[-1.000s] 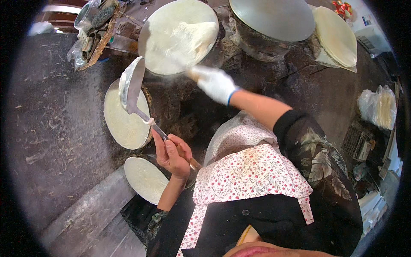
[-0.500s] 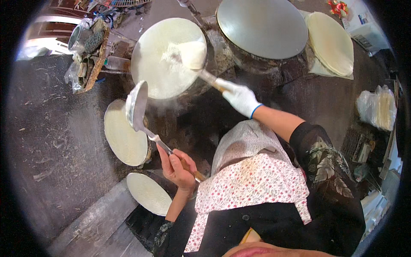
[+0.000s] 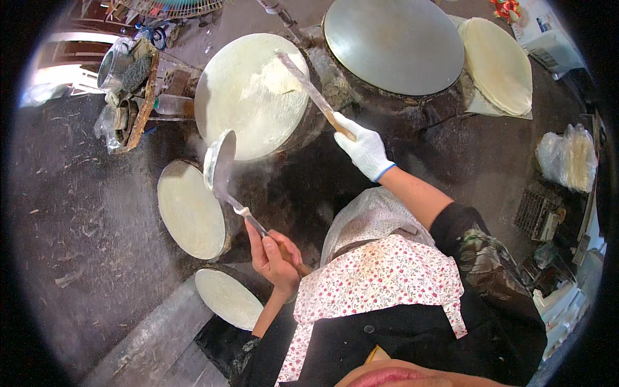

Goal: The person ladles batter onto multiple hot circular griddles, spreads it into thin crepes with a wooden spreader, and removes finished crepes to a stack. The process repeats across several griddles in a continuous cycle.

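Note:
My left hand (image 3: 277, 258) is bare and closed around the handle of a metal ladle (image 3: 222, 161). The ladle's bowl, whitish at the rim, hangs over the near edge of a round griddle (image 3: 216, 109). My right hand (image 3: 364, 147), in a white glove, grips the wooden handle of a long metal spatula (image 3: 309, 87). Its far end reaches over that griddle, beside a thicker patch of white batter (image 3: 277, 80); whether it touches is unclear. A pale layer of batter covers the griddle.
A bare grey griddle (image 3: 393, 48) is at the back, with stacked thin round sheets (image 3: 496, 64) to its right. Two pale-coated rounds (image 3: 192, 209) (image 3: 229, 298) are at left. A cluttered wooden board (image 3: 145, 97) stands back left; a plastic-wrapped bundle (image 3: 567, 158) lies far right.
The spatula has turned from its broad, batter-coated side to a narrow edge and its end has moved farther away. The ladle has shifted right, nearer the griddle.

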The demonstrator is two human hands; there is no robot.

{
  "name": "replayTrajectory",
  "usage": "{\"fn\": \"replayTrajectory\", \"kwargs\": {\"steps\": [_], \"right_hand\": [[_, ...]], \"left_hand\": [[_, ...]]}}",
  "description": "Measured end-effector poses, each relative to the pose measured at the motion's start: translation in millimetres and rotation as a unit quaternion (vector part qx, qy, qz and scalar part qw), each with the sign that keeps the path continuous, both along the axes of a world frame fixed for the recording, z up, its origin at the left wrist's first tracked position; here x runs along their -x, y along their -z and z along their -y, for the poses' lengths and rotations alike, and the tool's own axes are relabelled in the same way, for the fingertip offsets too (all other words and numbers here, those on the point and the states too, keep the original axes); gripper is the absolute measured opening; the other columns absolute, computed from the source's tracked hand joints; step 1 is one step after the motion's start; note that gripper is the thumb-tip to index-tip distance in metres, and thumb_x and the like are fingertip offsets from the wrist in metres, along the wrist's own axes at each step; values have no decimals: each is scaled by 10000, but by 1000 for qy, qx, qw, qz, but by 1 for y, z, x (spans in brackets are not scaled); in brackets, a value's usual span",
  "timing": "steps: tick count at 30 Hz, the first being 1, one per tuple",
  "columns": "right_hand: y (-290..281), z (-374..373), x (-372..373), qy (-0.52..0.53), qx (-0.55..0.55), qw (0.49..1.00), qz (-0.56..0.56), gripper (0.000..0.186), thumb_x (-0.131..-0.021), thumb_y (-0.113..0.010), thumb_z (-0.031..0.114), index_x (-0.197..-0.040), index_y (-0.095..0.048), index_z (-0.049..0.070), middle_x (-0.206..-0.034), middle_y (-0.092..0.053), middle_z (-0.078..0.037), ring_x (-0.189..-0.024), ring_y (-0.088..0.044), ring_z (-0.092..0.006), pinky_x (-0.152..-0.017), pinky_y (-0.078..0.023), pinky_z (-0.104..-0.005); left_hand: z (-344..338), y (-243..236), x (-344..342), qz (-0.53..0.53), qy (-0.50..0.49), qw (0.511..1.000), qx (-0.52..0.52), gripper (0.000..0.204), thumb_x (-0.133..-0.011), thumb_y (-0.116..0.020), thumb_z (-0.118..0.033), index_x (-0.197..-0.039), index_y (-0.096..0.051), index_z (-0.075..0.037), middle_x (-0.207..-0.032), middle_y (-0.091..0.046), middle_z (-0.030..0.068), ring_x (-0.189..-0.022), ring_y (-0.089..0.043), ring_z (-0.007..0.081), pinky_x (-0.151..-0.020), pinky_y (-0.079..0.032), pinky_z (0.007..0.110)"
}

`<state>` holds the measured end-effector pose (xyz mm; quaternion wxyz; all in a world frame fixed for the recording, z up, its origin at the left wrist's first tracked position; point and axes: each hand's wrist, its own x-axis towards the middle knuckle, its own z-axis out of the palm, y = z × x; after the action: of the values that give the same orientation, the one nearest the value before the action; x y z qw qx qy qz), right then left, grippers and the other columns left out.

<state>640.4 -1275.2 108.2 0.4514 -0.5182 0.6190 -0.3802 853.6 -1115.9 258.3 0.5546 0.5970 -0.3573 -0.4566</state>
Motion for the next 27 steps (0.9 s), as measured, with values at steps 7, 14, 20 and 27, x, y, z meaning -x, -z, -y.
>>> {"fn": "replayTrajectory", "kwargs": {"steps": [7,14,20,27], "right_hand": [[16,42,-30,-89,-29,991,98,459,-1005,-671,283,-1422,-667,89,-1334,-731,-173,-1214,-703,-276,-1077,-509,-347],[-19,99,-18,-69,77,995,-5,471,-999,-624,358,-1417,-676,144,-1313,-727,-183,-1152,-722,-356,-1004,-548,-395],[-14,75,-9,-212,-21,967,-140,436,-1018,-665,370,-1437,-664,248,-1228,-753,-181,-1079,-751,-335,-949,-568,-378],[-6,53,25,-211,-41,967,-134,408,-1016,-692,318,-1422,-674,273,-1294,-737,-127,-1103,-758,-295,-957,-587,-355]], "left_hand": [[-14,5,-11,-31,-15,999,-32,561,-1160,-397,-143,-1703,-261,-133,-760,-541,50,-497,-460,84,-428,-439,253],[44,0,-31,34,-12,997,-75,559,-1170,-388,-206,-1707,-242,-150,-715,-480,19,-459,-418,91,-404,-397,254],[157,12,-47,-96,8,993,-62,552,-1166,-423,-214,-1695,-278,-145,-730,-452,-7,-503,-399,66,-437,-370,236],[163,28,-47,-248,-7,961,-120,531,-1159,-404,-207,-1680,-314,-169,-763,-446,-2,-536,-385,62,-464,-370,226]]}}
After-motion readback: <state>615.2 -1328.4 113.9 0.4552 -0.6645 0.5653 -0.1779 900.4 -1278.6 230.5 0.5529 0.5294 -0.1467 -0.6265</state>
